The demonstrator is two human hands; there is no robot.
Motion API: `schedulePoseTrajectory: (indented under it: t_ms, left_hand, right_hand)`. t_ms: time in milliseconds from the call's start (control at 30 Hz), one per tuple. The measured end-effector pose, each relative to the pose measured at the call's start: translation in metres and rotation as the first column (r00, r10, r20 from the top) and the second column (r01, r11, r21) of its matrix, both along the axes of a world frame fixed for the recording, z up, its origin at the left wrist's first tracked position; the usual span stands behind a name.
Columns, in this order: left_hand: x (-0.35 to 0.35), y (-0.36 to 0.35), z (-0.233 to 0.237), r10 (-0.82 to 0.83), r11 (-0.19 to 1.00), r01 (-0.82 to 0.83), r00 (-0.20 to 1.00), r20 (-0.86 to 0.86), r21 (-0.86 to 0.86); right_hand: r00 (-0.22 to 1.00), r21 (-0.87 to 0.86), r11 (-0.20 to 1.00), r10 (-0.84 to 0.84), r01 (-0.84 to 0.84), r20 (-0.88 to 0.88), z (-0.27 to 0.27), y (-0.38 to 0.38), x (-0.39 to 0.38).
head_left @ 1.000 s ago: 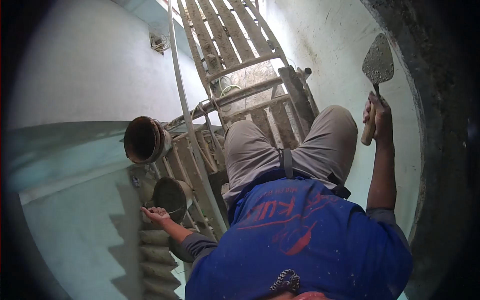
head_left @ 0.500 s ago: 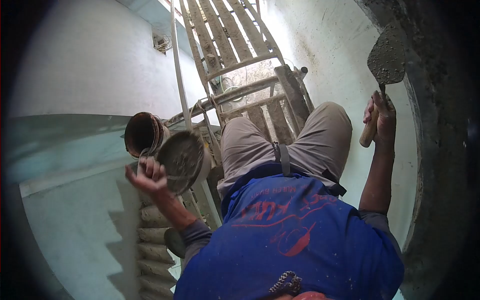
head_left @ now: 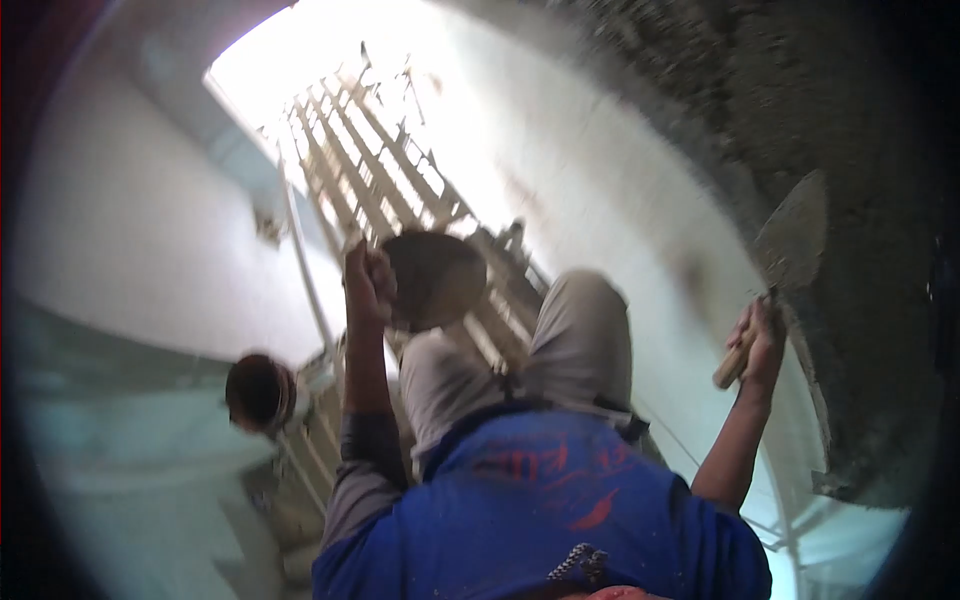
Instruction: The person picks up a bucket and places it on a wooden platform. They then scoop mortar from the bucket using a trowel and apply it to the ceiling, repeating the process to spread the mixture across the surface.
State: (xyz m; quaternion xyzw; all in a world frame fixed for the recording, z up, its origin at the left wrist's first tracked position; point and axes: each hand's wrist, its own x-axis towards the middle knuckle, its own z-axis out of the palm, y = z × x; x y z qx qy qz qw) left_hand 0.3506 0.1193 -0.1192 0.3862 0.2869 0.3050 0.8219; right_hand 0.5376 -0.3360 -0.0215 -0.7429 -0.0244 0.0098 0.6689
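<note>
The left hand (head_left: 370, 282) clenches the dark round bucket (head_left: 440, 282) beside its fingers, seemingly bearing weight; the right hand (head_left: 760, 345) grasps the wooden-handled, pointed metal trowel (head_left: 797, 235), blade beyond fingers for reach.

Blue shirt (head_left: 540, 500) with red print (head_left: 590, 510), beige trousers (head_left: 580, 340).

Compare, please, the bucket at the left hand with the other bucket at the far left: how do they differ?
The raised bucket is held up by the left hand; no hand touches the side bucket.
The raised bucket is in front of the knees; the side bucket is off to the left.
The raised bucket looks larger here than the side bucket.
Both show a dark, round mouth.
</note>
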Motion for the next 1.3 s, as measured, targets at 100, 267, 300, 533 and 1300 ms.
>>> schedulePoseTrajectory:
  t_ms: [100, 267, 300, 533, 1300]
  left_hand:
    - [0.029, -0.003, -0.036, -0.041, 0.998, 0.038, 0.998, -0.049, -0.057]
    - [0.078, -0.056, -0.156, -0.062, 0.993, 0.056, 0.997, -0.052, -0.107]
    - [0.087, -0.052, -0.2, -0.026, 0.975, 0.076, 0.972, -0.233, 0.208]
    - [0.078, -0.096, -0.14, -0.11, 0.991, 0.122, 0.974, -0.197, 0.046]
    - [0.016, -0.083, -0.3, 0.467, 0.835, -0.061, 0.602, -0.647, 0.547]
  right_hand:
    - [0.998, -0.054, 0.996, -0.065, 0.064, -0.003, 0.008, -0.032, -0.016]
    - [0.993, -0.109, 0.99, -0.098, 0.09, -0.07, -0.023, -0.113, -0.013]
    - [0.991, -0.132, 0.987, -0.103, 0.092, -0.083, -0.022, -0.114, -0.011]
    - [0.985, -0.186, 0.974, 0.108, -0.132, -0.136, -0.028, -0.101, 0.015]
    - [0.417, -0.944, -0.304, 0.848, -0.125, -0.328, -0.209, 0.226, -0.003]
